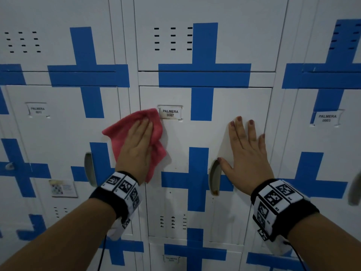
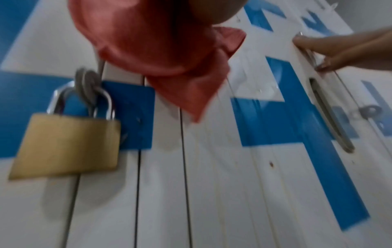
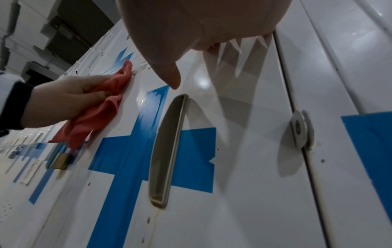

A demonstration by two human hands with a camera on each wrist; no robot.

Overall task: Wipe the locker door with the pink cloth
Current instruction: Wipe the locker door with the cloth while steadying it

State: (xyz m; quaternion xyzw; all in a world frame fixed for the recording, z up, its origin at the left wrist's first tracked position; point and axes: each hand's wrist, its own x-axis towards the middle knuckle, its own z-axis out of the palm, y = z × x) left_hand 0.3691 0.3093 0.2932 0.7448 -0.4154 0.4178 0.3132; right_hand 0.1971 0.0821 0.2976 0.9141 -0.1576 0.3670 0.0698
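Note:
The white locker door (image 1: 181, 137), marked with blue tape crosses, carries a label (image 1: 170, 113) reading PALMERA 0007. My left hand (image 1: 136, 141) lies flat on the pink cloth (image 1: 119, 132) and presses it against the door's upper left, just left of the label. One corner of the cloth (image 2: 161, 50) hangs down below the palm. In the right wrist view the left hand (image 3: 63, 100) holds the cloth (image 3: 97, 115) against the door. My right hand (image 1: 246, 153) rests flat on the same door, fingers spread, thumb beside the recessed handle (image 1: 214, 177).
More white lockers with blue crosses surround this one. A brass padlock (image 2: 65, 144) hangs on the neighbouring locker to the left, just below the cloth. A round lock hasp (image 3: 301, 130) sits on the door's right edge. Vent slots (image 1: 172, 222) lie lower on the door.

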